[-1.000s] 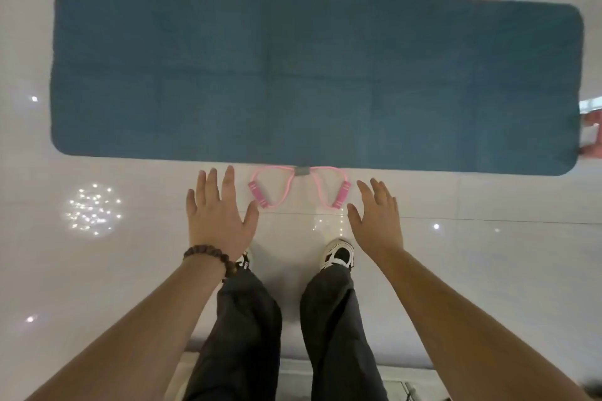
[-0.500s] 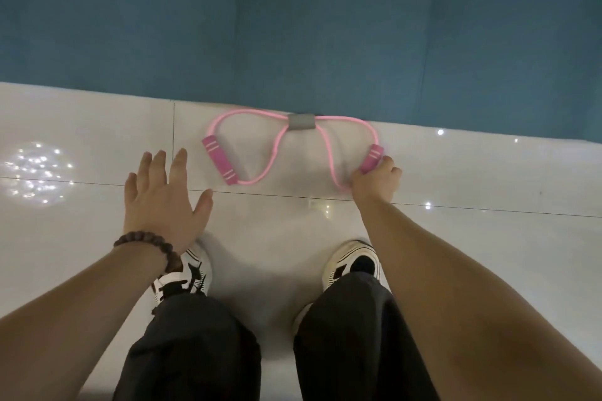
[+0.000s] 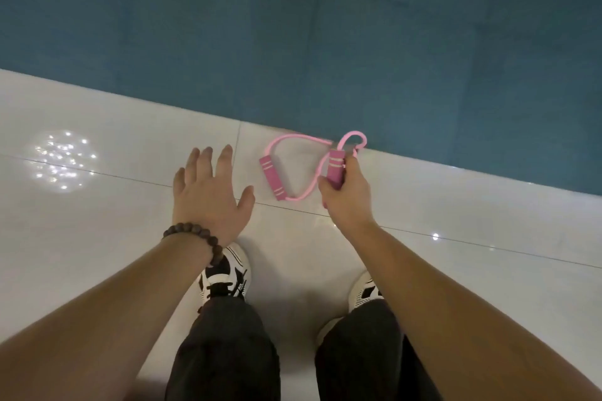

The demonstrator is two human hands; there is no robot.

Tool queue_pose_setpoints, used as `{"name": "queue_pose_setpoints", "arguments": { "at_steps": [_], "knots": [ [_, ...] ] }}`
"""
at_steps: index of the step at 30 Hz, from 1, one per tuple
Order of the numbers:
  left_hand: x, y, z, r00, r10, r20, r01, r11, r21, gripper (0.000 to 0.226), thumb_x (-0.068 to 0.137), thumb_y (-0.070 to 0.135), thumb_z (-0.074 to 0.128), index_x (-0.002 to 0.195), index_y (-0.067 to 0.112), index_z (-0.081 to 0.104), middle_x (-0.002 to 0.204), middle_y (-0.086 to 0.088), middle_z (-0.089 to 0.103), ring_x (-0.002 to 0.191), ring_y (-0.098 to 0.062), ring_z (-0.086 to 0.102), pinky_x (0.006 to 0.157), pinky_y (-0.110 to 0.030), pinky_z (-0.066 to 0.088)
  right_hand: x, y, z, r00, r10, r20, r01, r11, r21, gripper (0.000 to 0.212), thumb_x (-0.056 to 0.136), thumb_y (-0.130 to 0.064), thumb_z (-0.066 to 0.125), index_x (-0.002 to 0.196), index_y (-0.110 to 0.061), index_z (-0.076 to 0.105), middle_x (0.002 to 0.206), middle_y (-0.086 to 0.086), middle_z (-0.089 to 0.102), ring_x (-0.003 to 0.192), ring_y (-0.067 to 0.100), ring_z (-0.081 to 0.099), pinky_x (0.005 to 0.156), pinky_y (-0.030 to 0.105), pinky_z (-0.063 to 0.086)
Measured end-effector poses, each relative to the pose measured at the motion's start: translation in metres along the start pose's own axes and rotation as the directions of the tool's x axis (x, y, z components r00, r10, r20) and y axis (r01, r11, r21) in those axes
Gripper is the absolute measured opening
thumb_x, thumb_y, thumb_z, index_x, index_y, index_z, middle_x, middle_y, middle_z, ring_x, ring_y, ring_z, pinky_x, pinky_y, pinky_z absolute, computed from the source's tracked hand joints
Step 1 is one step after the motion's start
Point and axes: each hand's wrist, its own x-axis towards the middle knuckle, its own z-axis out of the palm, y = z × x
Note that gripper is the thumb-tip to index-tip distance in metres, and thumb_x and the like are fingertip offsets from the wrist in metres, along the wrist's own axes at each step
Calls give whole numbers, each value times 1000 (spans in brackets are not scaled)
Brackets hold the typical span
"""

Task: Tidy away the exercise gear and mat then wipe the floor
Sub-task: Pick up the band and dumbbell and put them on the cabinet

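Pink resistance band (image 3: 294, 169) lies on white tile floor (image 3: 472, 215) by blue mat (image 3: 293, 42) edge. Your R hand (image 3: 347, 197) grips one foam handle (image 3: 335, 169), lifting it; L hand (image 3: 208, 197) hovers w/ fingers spread, holding nothing.

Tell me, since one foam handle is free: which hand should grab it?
Left. The left hand is open and empty beside the free handle; the right hand already grips the other handle.

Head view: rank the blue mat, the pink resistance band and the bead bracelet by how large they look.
1. blue mat, cropped by the frame
2. pink resistance band, gripped by the right hand
3. bead bracelet; nearer the camera, yet smallest
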Motion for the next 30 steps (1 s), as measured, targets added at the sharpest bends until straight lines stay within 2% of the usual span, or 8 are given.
{"name": "queue_pose_setpoints", "arguments": {
  "at_steps": [4,9,11,14,18,21,23,30],
  "knots": [
    [6,-27,3,998,-64,1,64,998,-26,71,93,45,43,152,17,13,158,-14,17,147,-30,8,118,-48,14,18,-10,65,988,-108,108,131,963,-236,19,89,-15,58,106,-16,48,88,2,57,77,22,54,62,30,41],
    [5,-60,17,992,-124,27,125,990,-64,72,94,45,42,153,20,8,159,-12,14,148,-28,5,119,-47,12,44,10,129,991,-56,124,117,819,-562,51,89,-34,60,130,-9,41,131,12,44,117,29,44,97,38,38],
    [3,-71,23,990,-133,45,136,989,-65,72,95,46,40,153,20,6,160,-10,12,148,-26,3,120,-46,11,51,17,142,994,-25,104,87,760,-645,61,85,-41,64,131,-10,38,134,11,42,118,31,43,96,38,36],
    [-3,-82,28,988,-140,68,144,988,-58,72,95,46,39,153,20,5,160,-10,11,148,-26,2,120,-46,11,62,19,149,997,24,71,30,735,-677,42,91,-24,57,128,-11,42,129,11,51,111,31,52,87,37,38],
    [-11,-83,20,985,-160,71,164,985,-55,73,95,47,39,152,21,3,160,-10,11,148,-26,2,120,-46,11,56,2,131,992,47,113,30,800,-600,27,85,-17,60,109,-11,50,106,10,62,90,28,58,75,35,47],
    [-24,-70,-10,983,-174,50,178,980,-88,75,95,45,41,153,21,1,160,-11,12,148,-26,3,120,-45,12,28,-33,97,993,-10,117,65,878,-474,27,82,-16,63,105,-13,48,89,3,60,77,23,57,63,28,41],
    [-38,-56,-41,987,-159,27,161,983,-89,75,94,45,41,153,21,1,159,-11,13,148,-27,3,120,-46,12,2,-63,66,994,-43,101,82,901,-426,35,82,-16,63,113,-14,48,87,1,60,74,23,56,62,27,40],
    [-101,16,-199,996,-60,-64,57,997,-51,74,95,47,38,153,19,0,160,-12,11,148,-28,2,120,-45,11,-117,-189,-58,992,-111,53,121,948,-294,34,82,-23,70,104,-23,44,89,-2,63,74,21,59,64,29,47]
  ]
}}
